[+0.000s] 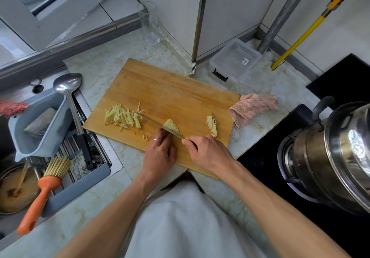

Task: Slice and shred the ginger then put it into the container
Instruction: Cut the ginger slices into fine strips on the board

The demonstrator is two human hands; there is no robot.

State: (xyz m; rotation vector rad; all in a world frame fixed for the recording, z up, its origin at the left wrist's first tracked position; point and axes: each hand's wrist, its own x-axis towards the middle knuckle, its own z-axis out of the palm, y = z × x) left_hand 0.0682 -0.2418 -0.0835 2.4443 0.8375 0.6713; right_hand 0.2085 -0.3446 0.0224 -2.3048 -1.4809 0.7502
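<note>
On the wooden cutting board (170, 89) a pile of shredded ginger (122, 117) lies at the left. A small stack of ginger slices (171, 127) sits near the front edge, with the knife (158, 124) blade running along its left side. My right hand (208, 151) grips the knife handle. My left hand (160, 153) has its fingertips on the near end of the stack, the fingers bent. A few ginger scraps (212, 125) lie at the board's right. The clear plastic container (235, 59) stands behind the board, at the wall.
A pink striped cloth (252, 108) lies right of the board. A steel pot (330, 153) stands on the black stove at right. The sink at left holds a grey drainer basket (40, 125), a ladle (70, 95) and an orange brush (42, 193). A tall glass (149, 23) stands at the back.
</note>
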